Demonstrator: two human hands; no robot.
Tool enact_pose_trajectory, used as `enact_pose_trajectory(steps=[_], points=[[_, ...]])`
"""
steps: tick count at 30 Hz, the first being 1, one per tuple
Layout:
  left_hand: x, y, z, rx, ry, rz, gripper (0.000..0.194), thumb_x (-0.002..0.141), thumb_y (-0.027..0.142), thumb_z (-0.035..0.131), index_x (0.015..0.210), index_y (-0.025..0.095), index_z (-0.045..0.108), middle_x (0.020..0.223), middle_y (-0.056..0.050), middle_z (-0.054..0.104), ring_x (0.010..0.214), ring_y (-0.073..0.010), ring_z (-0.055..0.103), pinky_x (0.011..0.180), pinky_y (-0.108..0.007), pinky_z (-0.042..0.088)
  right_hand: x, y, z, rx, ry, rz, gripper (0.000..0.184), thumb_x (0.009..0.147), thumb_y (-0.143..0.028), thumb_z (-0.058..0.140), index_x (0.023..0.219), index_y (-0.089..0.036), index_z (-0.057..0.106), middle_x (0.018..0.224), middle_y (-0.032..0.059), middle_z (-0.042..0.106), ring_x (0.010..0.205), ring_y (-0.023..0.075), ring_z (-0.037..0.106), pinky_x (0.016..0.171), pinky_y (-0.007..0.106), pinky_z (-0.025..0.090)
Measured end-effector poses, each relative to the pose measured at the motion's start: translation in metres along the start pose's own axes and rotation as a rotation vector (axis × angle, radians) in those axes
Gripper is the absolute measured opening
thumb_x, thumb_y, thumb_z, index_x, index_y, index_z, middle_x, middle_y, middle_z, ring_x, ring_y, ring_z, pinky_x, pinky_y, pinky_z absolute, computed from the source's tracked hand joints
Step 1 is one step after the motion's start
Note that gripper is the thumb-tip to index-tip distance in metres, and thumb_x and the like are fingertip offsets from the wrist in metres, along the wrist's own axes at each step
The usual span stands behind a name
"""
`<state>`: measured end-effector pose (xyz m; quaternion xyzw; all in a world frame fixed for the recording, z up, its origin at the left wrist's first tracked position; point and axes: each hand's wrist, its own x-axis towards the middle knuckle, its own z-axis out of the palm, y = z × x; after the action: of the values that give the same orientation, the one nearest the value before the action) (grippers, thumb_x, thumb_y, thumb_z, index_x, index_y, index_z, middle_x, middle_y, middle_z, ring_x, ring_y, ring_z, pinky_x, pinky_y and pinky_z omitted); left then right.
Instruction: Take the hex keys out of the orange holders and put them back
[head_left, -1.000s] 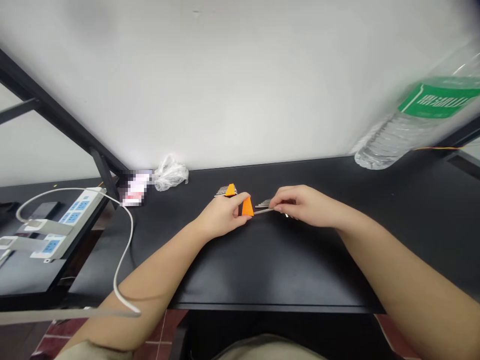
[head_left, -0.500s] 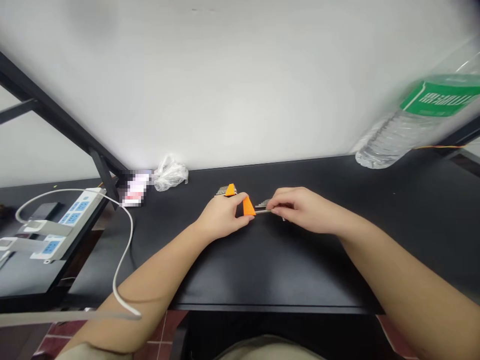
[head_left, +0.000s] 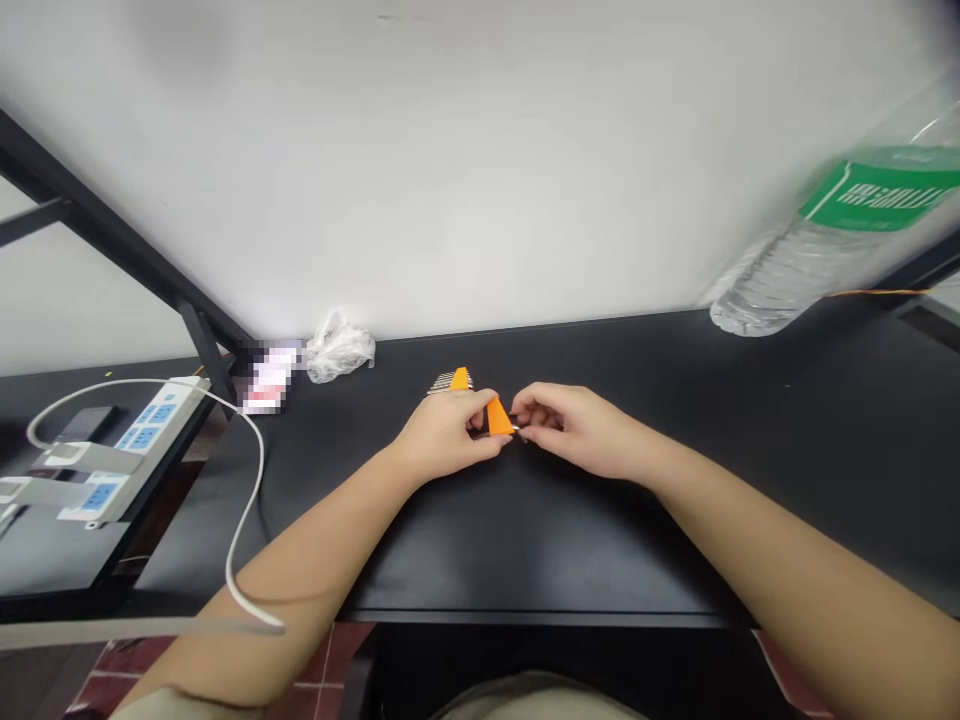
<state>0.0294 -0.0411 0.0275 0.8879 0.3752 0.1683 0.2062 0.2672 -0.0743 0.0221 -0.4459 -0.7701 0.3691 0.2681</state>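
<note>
Orange plastic wedge [head_left: 499, 417] stands near the middle of the black surface's [head_left: 600, 560] far edge, pinched by my left hand [head_left: 442, 435], while my right hand [head_left: 577, 430] closes its fingertips [head_left: 521, 420] at the wedge's tip, on something too small to tell. It looks light and stiff, best held by its flat faces. Just behind my left hand lies a second orange wedge with steel pins [head_left: 460, 378].
</note>
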Motion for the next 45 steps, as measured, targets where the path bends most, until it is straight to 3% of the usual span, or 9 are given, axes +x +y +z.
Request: enact_pose_trajectory(steps=[3, 6, 13, 17, 24, 35, 45], points=[[0.0, -0.001, 0.0, -0.014, -0.048, -0.037, 0.022, 0.084, 0.04, 0.069, 0.087, 0.024, 0.055, 0.068, 0.005, 0.055, 0.063, -0.0137, 0.051, 0.062, -0.027, 0.037, -0.001, 0.01, -0.012, -0.319, 0.053, -0.033, 0.014, 0.094, -0.027, 0.057, 0.098, -0.022, 0.069, 0.1, 0.0064, 0.066, 0.084, 0.0194, 0.062, 0.074, 0.033, 0.05], [0.001, -0.003, 0.001, -0.001, -0.074, -0.057, 0.023, 0.084, 0.04, 0.07, 0.088, 0.024, 0.054, 0.068, 0.006, 0.058, 0.063, -0.0142, 0.054, 0.061, -0.027, 0.037, -0.001, 0.02, -0.018, -0.537, 0.024, -0.016, 0.017, 0.095, -0.027, 0.055, 0.098, -0.022, 0.071, 0.099, 0.0075, 0.064, 0.083, 0.0205, 0.061, 0.073, 0.034, 0.047], [0.002, -0.005, 0.003, 0.013, -0.09, -0.049, 0.024, 0.083, 0.041, 0.071, 0.089, 0.024, 0.055, 0.068, 0.006, 0.058, 0.062, -0.014, 0.053, 0.059, -0.027, 0.035, -0.002, 0.011, -0.011, -0.728, -0.063, 0.012, 0.011, 0.088, -0.017, 0.058, 0.08, -0.02, 0.064, 0.088, 0.0085, 0.061, 0.072, 0.0194, 0.057, 0.065, 0.032, 0.042], [0.002, -0.005, 0.003, 0.016, -0.094, -0.062, 0.024, 0.083, 0.041, 0.071, 0.088, 0.024, 0.055, 0.068, 0.005, 0.058, 0.062, -0.0144, 0.053, 0.058, -0.027, 0.034, -0.004, 0.006, -0.011, -0.673, -0.081, 0.054, 0.009, 0.085, -0.014, 0.058, 0.078, -0.021, 0.058, 0.085, 0.0061, 0.062, 0.065, 0.0167, 0.054, 0.059, 0.03, 0.038], [0.002, -0.005, 0.001, 0.024, -0.094, -0.06, 0.025, 0.083, 0.041, 0.071, 0.085, 0.024, 0.053, 0.068, 0.006, 0.057, 0.062, -0.0143, 0.053, 0.058, -0.028, 0.034, -0.002, 0.006, -0.017, -0.441, -0.073, -0.046, 0.01, 0.09, -0.017, 0.054, 0.082, -0.022, 0.057, 0.084, 0.0026, 0.063, 0.071, 0.0168, 0.055, 0.064, 0.029, 0.041], [0.001, -0.008, 0.004, 0.025, -0.079, -0.049, 0.025, 0.082, 0.039, 0.072, 0.083, 0.023, 0.051, 0.068, 0.006, 0.058, 0.063, -0.014, 0.054, 0.061, -0.027, 0.036, -0.005, 0.004, -0.023, -0.395, -0.035, -0.073, 0.011, 0.094, -0.02, 0.053, 0.086, -0.022, 0.061, 0.089, 0.0033, 0.064, 0.075, 0.0175, 0.057, 0.069, 0.031, 0.043], [0.0, -0.005, 0.003, 0.0, -0.086, -0.026, 0.025, 0.081, 0.038, 0.071, 0.081, 0.022, 0.051, 0.067, 0.006, 0.054, 0.061, -0.0125, 0.049, 0.058, -0.026, 0.034, -0.006, 0.005, -0.015, -0.42, -0.053, -0.151, 0.018, 0.098, -0.022, 0.05, 0.096, -0.022, 0.068, 0.095, 0.0059, 0.063, 0.077, 0.0176, 0.059, 0.07, 0.032, 0.046]])
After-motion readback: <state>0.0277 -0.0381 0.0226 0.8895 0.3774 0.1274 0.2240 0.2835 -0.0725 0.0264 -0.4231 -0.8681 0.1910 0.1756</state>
